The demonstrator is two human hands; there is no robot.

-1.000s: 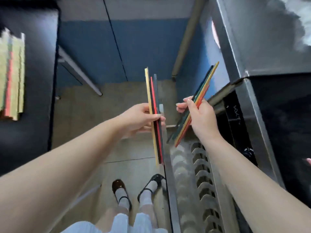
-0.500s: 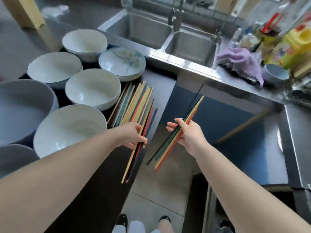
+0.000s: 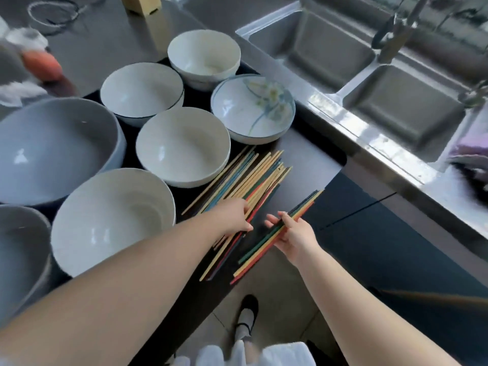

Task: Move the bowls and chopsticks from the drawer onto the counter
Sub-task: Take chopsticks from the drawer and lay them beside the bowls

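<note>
Starting at the left, we see the bowls [image 3: 182, 146] already standing in a cluster on the dark desk [image 3: 311, 151], and just to their right the pile of chopsticks [image 3: 253, 178], its sticks running from near-left to far-right. Our left hand [image 3: 232, 216] is down on the near end of that pile; its grip is curled round a small bundle [image 3: 227, 249] whose long axis matches the pile, near ends jutting past the desk's front edge. We judge this bundle all but set down.

Further right, our right hand [image 3: 295, 233] hangs off the desk's corner, over the floor, its grip pinching a second bundle [image 3: 277, 233] between thumb and fingers. That bundle lies parallel to the pile, so no turn seems needed. The pile sits to its left and slightly beyond, with the left hand between them, and a short sideways carry should bring it there.
</note>
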